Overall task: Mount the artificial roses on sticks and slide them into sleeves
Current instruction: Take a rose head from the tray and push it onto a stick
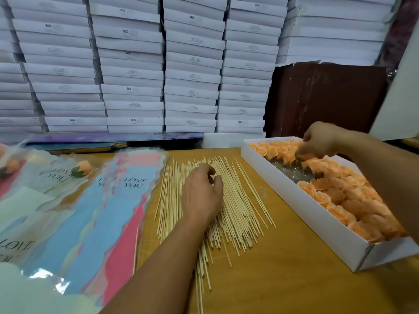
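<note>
- A wall of stacked white boxes point(192, 64) fills the back of the room, behind the wooden worktop point(283, 268).
- Printed sleeves point(95, 200) reading "LOVE YOU" lie fanned over the worktop's left side; one near the far left already holds a rose on a stick point(84, 168).
- A long white tray point(317, 225) on the right is packed with peach roses point(344, 191).
- Bare sticks point(240, 200) lie spread out in the middle.
- The left hand point(201, 191) rests on the sticks, fingers curled, seemingly pinching at one.
- The right hand point(322, 141) reaches into the tray's far end, fingers curled down among the roses; whether it has hold of one I cannot tell.
</note>
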### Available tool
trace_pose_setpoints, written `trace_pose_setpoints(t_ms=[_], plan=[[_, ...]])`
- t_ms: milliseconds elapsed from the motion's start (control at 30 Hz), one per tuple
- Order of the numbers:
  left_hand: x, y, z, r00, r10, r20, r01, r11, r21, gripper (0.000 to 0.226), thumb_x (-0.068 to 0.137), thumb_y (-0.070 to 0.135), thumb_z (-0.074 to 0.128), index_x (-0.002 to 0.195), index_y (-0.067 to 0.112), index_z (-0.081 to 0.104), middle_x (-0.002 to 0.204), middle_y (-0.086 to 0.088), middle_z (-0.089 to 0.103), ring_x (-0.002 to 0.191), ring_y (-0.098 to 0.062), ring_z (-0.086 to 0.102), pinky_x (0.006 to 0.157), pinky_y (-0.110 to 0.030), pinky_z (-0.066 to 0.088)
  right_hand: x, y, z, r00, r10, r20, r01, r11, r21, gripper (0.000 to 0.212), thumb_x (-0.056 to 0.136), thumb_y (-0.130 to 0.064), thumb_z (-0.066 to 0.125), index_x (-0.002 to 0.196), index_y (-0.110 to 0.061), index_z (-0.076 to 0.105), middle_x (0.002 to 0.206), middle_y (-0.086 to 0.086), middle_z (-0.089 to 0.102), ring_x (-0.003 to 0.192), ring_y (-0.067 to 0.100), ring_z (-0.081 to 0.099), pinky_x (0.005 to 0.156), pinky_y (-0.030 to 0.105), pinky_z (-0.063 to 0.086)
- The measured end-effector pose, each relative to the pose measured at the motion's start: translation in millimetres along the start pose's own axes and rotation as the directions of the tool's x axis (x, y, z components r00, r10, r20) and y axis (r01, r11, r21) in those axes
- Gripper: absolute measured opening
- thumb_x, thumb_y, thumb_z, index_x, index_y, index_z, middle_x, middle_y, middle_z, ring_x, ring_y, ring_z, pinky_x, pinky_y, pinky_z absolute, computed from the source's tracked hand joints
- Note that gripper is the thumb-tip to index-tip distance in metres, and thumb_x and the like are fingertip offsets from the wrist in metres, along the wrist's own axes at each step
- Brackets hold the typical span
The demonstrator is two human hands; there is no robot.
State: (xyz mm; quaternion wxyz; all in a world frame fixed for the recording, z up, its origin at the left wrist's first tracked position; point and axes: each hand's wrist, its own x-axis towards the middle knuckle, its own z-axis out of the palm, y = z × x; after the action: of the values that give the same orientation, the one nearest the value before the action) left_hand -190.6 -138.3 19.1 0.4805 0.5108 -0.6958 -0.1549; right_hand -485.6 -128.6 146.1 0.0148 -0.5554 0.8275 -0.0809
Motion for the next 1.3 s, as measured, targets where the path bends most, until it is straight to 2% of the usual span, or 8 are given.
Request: trace_pose_setpoints(t_ms=[233,467,600,733,867,1000,1200,1300], plan=[[5.0,22.5,-11.0,0.966,0.008,0.257,0.102,0.906,-0.412,0.064,0.079,0.037,0.082,0.136,0.019,0.057,0.109,0.010,0.067,0.093,-0.001,0.065,0.081,-0.020,0.055,-54.0,-104.7,9.7,0.981,-0.191,-0.036,0.192,0.926,0.326,0.032,0.084,-0.034,0.062,0.065,-0.010,0.074,0.067,0.009,0.071,0.051,0.022,0.060,0.047,0.029,0.051],[6.3,18.8,-28.6,0.958,0.019,0.287,0.105,0.906,-0.409,0.021,0.081,0.022,0.082,0.099,0.015,0.073,0.083,-0.003,0.073,0.081,-0.019,0.070,0.080,-0.040,0.059,-78.5,-155.8,35.3,0.979,-0.202,-0.033,0.200,0.913,0.354,0.036,0.082,-0.037,0.065,0.075,-0.003,0.071,0.042,0.001,0.053,0.036,0.016,0.047,0.041,0.022,0.040],[8.8,6.1,-43.7,0.959,0.033,0.281,0.056,0.951,-0.304,0.024,0.082,0.032,0.080,0.103,0.024,0.072,0.070,0.009,0.065,0.060,0.000,0.059,0.057,-0.019,0.051,-81.8,-168.8,50.6,0.969,-0.245,0.037,0.204,0.873,0.443,0.048,0.083,-0.046,0.067,0.082,0.001,0.073,0.056,0.009,0.060,0.048,0.020,0.050,0.052,0.029,0.043],[15.7,-10.3,-56.8,0.964,-0.157,0.216,0.220,0.926,-0.308,0.017,0.088,0.027,0.075,0.092,0.011,0.071,0.073,0.000,0.069,0.062,-0.014,0.068,0.070,-0.041,0.061,-78.8,-176.2,66.4,0.965,-0.250,0.079,0.119,0.686,0.718,0.041,0.095,-0.046,0.063,0.094,-0.006,0.072,0.076,0.009,0.071,0.056,0.016,0.058,0.048,0.026,0.047],[20.3,-29.2,-68.3,0.874,-0.450,0.185,0.477,0.718,-0.506,0.020,0.093,0.023,0.069,0.089,0.004,0.068,0.081,-0.016,0.073,0.062,-0.021,0.069,0.079,-0.047,0.061,-79.5,-197.9,103.5,0.973,-0.223,0.059,0.183,0.904,0.387,0.027,0.096,-0.035,0.066,0.083,-0.011,0.064,0.077,0.006,0.067,0.059,0.017,0.058,0.055,0.030,0.051],[26.1,-37.1,-77.1,0.824,-0.535,0.186,0.531,0.614,-0.584,0.021,0.095,0.020,0.066,0.087,0.000,0.064,0.089,-0.024,0.073,0.064,-0.026,0.067,0.072,-0.040,0.063,-82.4,-221.2,125.5,0.977,-0.209,0.046,0.195,0.956,0.218,0.040,0.084,-0.039,0.079,0.074,-0.018,0.047,0.073,0.000,0.055,0.060,0.015,0.051,0.049,0.028,0.034],[26.2,-41.5,-81.2,0.824,-0.525,0.213,0.535,0.595,-0.600,0.021,0.095,0.019,0.066,0.090,0.000,0.063,0.083,-0.021,0.071,0.059,-0.022,0.066,0.055,-0.028,0.059,-73.3,-231.9,123.0,0.978,-0.127,0.167,0.084,0.967,0.241,0.008,0.085,-0.004,0.070,0.083,-0.005,0.063,0.077,0.010,0.069,0.069,0.026,0.068,0.064,0.033,0.060],[25.0,-42.8,-79.9,0.822,-0.521,0.230,0.540,0.585,-0.605,0.021,0.095,0.020,0.066,0.093,-0.002,0.064,0.081,-0.019,0.070,0.057,-0.021,0.065,0.053,-0.026,0.056,-69.2,-224.8,122.7,0.972,-0.105,0.211,0.009,0.911,0.412,0.003,0.091,0.000,0.062,0.092,0.002,0.063,0.076,0.016,0.073,0.058,0.026,0.069,0.067,0.038,0.063]])
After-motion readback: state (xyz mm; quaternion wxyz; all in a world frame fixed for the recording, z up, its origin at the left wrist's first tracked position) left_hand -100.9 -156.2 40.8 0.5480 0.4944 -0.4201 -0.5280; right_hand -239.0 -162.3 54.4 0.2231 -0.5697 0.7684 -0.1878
